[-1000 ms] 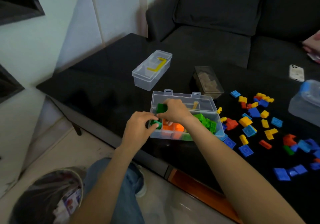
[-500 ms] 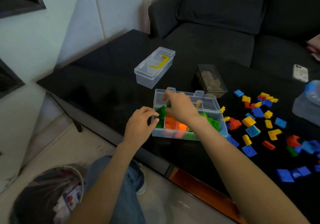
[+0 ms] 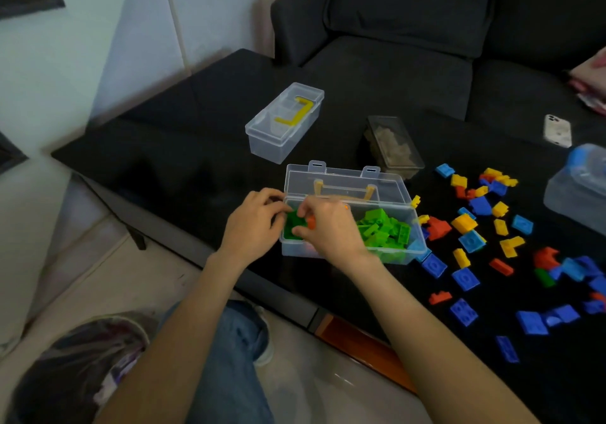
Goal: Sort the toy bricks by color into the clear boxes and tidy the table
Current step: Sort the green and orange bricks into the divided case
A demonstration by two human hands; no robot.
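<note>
Head view: Both hands were at the left end of the open box point(image 3: 398, 254) on the black counter point(image 3: 183, 148). The left hand point(image 3: 254, 227) had curled fingers against a dark green brick point(image 3: 292, 225) at the box's corner. The right hand point(image 3: 329, 227) pinched an orange brick point(image 3: 311, 222) just beside the green one, above the box. Green bricks point(image 3: 383, 228) filled the box to the right of the right hand. Loose bricks point(image 3: 472, 240) in blue, yellow and orange lay scattered farther right. Beyond the hands stood a lidded box point(image 3: 283, 123) with a yellow piece inside, and a dark box point(image 3: 393, 145) to its right. A phone point(image 3: 557, 130) lay far right.
</note>
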